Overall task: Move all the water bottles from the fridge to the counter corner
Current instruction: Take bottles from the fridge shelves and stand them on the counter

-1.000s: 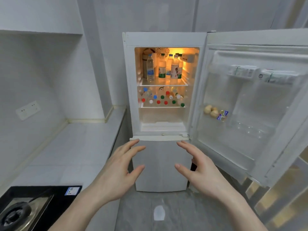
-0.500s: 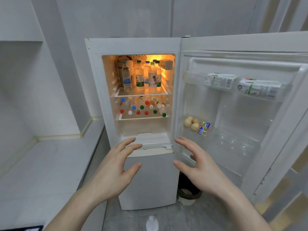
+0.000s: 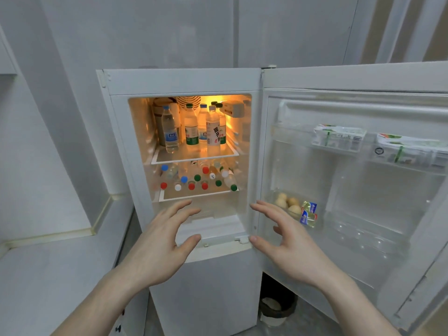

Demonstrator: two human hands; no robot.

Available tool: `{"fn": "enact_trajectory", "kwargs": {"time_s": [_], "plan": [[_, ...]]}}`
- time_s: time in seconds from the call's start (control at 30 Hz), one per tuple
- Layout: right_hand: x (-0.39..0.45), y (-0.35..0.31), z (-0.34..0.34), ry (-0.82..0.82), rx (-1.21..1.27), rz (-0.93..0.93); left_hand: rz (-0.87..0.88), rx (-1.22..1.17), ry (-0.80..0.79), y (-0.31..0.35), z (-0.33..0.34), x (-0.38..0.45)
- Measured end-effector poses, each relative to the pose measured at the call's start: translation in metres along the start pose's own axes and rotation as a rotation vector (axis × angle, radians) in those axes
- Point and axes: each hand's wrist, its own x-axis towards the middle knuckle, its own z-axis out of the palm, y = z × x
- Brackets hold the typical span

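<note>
**Clear plastic water bottles, two shelves, both above and beyond our hands**

Item: fridge (image 3: pixel 194 81), white, upper compartment lit amber, door (image 3: pixel 351 166) swung fully out to its right. We take the fridge as our landmark throughout.

Upper shelf (image 3: pixel 194 156): upright bottles (image 3: pixel 191 127), long axes vertical, caps up. Blue-labelled bottle (image 3: pixel 170 132) stands at the shelf's left front; white-labelled bottle (image 3: pixel 213 129) stands front and centre-right, green-labelled ones just behind and beside it.

Lower shelf (image 3: pixel 198 194): lying bottles (image 3: pixel 201 178), long axes running front to back, caps (red, blue, green, white) facing out of the fridge toward us.

Hands: our left hand (image 3: pixel 160 246) and right hand (image 3: pixel 288 246) hover before the fridge's bottom ledge, beneath the lower shelf. Both are spread wide, fingers lightly bent, thumbs turned inward, holding nothing and touching nothing.

Relation: every bottle lies up and forward of both hands; the lying row is the nearer. Our left hand sits below the row's left half, our right nearer the fridge's right wall, so we judge each equally placed for its own side.

Counter (image 3: pixel 48 258): left of the fridge; no bottles on the part we see.
</note>
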Motion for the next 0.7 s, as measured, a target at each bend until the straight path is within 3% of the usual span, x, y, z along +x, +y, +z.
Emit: {"fn": "enact_trajectory", "kwargs": {"time_s": [0.4, 0.7], "plan": [[0.134, -0.035, 0.068, 0.07, 0.014, -0.038, -0.026, -0.026, 0.028, -0.128, -0.034, 0.082], [0.216, -0.025, 0.096, 0.097, 0.099, 0.042, -0.015, -0.083, -0.001, -0.164, -0.032, 0.169]]}}
